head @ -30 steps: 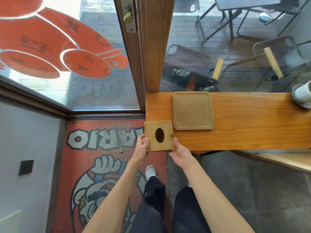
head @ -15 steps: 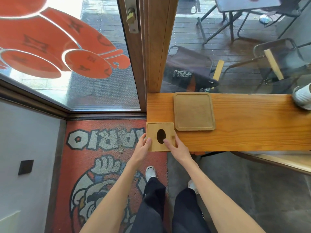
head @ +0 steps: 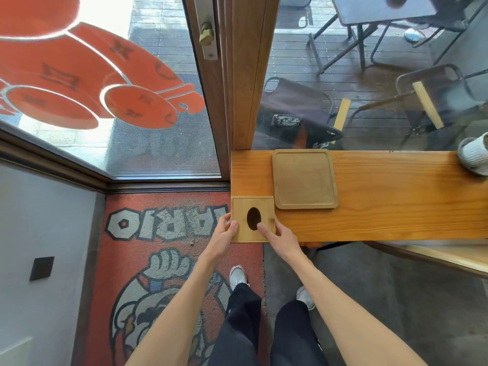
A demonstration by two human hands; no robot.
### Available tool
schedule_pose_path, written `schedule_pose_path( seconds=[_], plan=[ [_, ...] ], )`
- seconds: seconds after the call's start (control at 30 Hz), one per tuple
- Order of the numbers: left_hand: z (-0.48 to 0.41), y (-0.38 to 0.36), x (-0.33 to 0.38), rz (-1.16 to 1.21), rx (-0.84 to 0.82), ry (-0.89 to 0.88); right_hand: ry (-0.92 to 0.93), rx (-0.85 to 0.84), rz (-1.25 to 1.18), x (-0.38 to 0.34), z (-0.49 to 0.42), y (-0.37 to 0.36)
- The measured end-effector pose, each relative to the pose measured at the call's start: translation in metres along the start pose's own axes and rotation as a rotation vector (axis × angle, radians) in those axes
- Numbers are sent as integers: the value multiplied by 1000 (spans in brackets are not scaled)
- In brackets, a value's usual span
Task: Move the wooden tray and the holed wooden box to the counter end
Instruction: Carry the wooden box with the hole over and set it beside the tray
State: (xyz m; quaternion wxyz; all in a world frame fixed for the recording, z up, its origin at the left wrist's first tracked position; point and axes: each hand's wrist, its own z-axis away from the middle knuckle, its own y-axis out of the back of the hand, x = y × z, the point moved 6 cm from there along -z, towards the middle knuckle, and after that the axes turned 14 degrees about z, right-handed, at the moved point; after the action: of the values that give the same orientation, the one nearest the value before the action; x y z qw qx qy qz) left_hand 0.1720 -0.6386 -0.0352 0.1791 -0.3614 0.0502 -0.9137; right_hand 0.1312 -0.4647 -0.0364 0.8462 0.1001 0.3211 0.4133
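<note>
The holed wooden box [head: 241,207], square with a dark oval hole in its top, sits on the near left corner of the wooden counter [head: 383,223]. My left hand [head: 224,233] grips its left side, thumb on the top. My right hand [head: 277,233] holds its right side, with a finger lying on the top next to the hole. The square wooden tray [head: 305,178] lies flat on the counter just right of and behind the box, touching or nearly touching its corner. No hand is on the tray.
A ribbed white cup [head: 475,154] stands at the counter's far right edge. A wooden door post [head: 248,75] rises behind the counter's left end, with glass panes on both sides. A red printed floor mat [head: 163,260] lies below, left of my legs.
The box has moved right and away from me, from overhanging the counter's left end to resting fully on its corner. My right hand's finger has slid onto the box top.
</note>
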Motion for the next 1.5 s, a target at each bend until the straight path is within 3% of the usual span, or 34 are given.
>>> schedule_pose_path(
  seconds=[0.57,1.27,1.4,1.5],
  plan=[
    [-4,4,-5,26,76,5,19,-17,7,2,-3,1],
    [-7,0,-14,81,42,-9,3,-100,87,24,-6,7],
    [-4,-2,-10,-15,47,-16,26,-93,146,13,1,14],
    [5,-2,-1,-221,138,-130,114,53,319,-4,13,24]
  ],
)
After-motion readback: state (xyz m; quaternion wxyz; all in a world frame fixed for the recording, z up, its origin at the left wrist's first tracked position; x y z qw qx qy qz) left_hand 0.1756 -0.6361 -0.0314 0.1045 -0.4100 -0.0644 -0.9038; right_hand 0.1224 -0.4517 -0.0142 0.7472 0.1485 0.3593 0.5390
